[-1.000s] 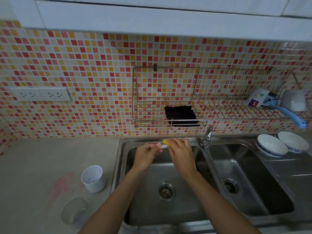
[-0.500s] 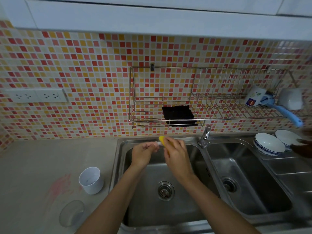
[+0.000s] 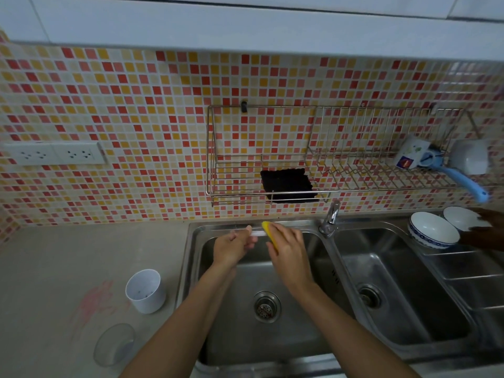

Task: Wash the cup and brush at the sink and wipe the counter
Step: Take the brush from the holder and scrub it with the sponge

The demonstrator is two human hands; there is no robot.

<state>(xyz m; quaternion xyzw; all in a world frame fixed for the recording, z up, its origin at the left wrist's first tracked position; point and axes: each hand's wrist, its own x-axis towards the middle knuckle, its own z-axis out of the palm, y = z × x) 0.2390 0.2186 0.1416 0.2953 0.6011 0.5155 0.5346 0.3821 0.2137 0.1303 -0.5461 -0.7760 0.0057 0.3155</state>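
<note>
Since a second ago a dark hand has come in at the right edge, beside the bowls, while both working hands stay over the left basin.

One mosaic wall of red, orange and cream tiles fills the back, under one white cabinet. Below it a beige surface runs left of the steel sink, and bears one faint red smear. The sink has two basins, each with one drain, and one faucet stands on the divide between them. One wire rack hangs on the wall and holds one black pad, one printed mug, one blue-handled tool and one white container. One double socket plate sits at far left.

Two white bowls with blue rims stand just right of the right basin. One white cup stands upright on the surface just beside the sink's left rim, and one clear dish lies nearer the camera.

Over the back of the left basin, the left hand has its fingers curled, pinching the white handle of the brush. The right hand has its fingers wrapped round one yellow sponge, pressed against the brush; the bristle end is hidden.
</note>
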